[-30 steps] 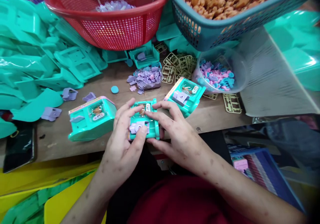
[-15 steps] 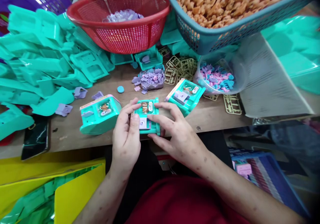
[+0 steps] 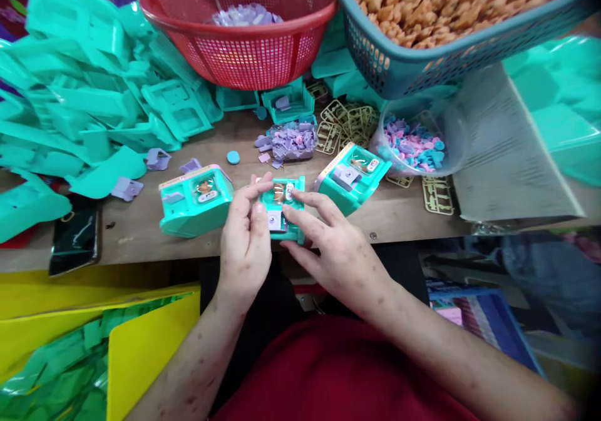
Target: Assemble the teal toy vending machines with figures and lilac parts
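Between my hands sits a small turquoise toy machine [image 3: 288, 214], with a clear window over an orange figure, a white sticker and a lavender panel. My left hand [image 3: 245, 239] wraps its left side, the thumb against the edge and fingers partly hidden behind. From the right, my right hand [image 3: 338, 246] grips it, two fingers on the front near the sticker and panel and the thumb at the lower end. A similar toy machine [image 3: 196, 201] lies on the bench to the left, and another toy machine [image 3: 352, 177] to the right.
Turquoise shells [image 3: 94, 102] are heaped at left. Behind are a red basket [image 3: 248, 49], a teal basket [image 3: 389, 71] of orange figures, lavender parts [image 3: 293, 139], cream frames [image 3: 347, 124] and a clear tub [image 3: 457, 139]. A phone [image 3: 75, 236] lies front left; a grey board [image 3: 511, 152] stands at right.
The camera view has shifted slightly, so the bench things appear a little higher and further right. Both hands keep their hold on the toy machine, with little finger movement.
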`<state>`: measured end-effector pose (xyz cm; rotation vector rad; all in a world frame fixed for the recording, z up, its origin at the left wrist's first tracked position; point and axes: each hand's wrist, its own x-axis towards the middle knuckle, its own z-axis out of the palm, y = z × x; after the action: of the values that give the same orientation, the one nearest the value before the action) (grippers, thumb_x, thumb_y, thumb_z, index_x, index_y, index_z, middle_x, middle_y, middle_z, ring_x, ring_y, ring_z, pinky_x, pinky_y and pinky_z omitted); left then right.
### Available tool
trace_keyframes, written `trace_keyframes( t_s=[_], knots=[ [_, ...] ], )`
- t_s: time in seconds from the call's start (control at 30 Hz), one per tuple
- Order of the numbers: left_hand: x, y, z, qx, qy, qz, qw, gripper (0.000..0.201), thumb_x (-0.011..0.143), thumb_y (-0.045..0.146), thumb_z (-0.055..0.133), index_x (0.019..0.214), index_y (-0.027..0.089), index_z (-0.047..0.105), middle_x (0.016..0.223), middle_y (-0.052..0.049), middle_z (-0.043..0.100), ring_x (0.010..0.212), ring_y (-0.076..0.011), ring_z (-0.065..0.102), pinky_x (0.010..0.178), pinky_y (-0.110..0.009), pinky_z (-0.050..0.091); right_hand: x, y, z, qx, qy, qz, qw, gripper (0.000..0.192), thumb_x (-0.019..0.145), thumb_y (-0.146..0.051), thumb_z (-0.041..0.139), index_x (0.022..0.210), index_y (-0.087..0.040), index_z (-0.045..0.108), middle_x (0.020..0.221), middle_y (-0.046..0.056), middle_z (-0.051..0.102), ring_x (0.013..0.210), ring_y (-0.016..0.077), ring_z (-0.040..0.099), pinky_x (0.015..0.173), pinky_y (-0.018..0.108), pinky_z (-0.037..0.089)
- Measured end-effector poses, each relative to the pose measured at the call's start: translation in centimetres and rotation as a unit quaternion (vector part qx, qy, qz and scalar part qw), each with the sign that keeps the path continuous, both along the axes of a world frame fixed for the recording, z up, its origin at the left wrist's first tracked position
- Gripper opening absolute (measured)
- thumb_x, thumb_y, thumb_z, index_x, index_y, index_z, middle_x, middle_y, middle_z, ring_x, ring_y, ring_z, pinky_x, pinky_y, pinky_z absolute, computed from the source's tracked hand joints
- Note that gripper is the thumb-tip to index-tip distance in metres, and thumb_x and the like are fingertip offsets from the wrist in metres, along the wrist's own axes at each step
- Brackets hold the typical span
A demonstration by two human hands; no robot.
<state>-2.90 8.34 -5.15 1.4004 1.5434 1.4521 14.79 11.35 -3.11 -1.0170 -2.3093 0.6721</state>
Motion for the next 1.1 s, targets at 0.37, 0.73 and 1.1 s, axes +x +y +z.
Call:
trace_keyframes(
  t_s=[0.37, 0.73, 1.1],
  knots=[
    [0.1, -2.1, -0.9, -0.039, -0.106, 0.039, 0.993, 0.040, 0.116, 0.044, 0.055, 0.153, 0.027, 0.056, 0.162, -0.010, 0.062, 0.150, -0.0268, 0.061, 0.127, -0.046, 0.052, -0.1, 0.8, 0.3, 0.035, -0.042, 0.038, 0.998, 0.058, 0.106, -0.017, 0.071, 0.160, -0.032, 0.058, 0.166, 0.017, 0.047, 0.113, 0.0259, 0.075, 0.108, 0.058, 0.068],
    [0.7, -1.4, -1.4, -0.031, -0.088, 0.067, 0.993, 0.033, 0.118, 0.041, 0.049, 0.146, 0.028, 0.062, 0.162, -0.007, 0.060, 0.156, -0.0249, 0.053, 0.134, -0.045, 0.041, -1.0, 0.8, 1.4, 0.045, -0.091, 0.057, 0.993, 0.054, 0.106, -0.013, 0.066, 0.158, -0.025, 0.062, 0.167, 0.012, 0.061, 0.146, 0.0341, 0.066, 0.121, 0.060, 0.061],
    [-2.4, -0.5, -0.2, -0.056, 0.024, -0.028, 0.998, 0.040, 0.118, 0.047, 0.046, 0.147, 0.026, 0.065, 0.154, -0.007, 0.068, 0.142, -0.0266, 0.063, 0.120, -0.041, 0.050, 1.0, 1.0, 0.5, 0.001, 0.044, 0.054, 0.998, 0.049, 0.106, -0.033, 0.074, 0.153, -0.026, 0.063, 0.162, 0.013, 0.061, 0.151, 0.0294, 0.061, 0.122, 0.055, 0.060]
  ],
)
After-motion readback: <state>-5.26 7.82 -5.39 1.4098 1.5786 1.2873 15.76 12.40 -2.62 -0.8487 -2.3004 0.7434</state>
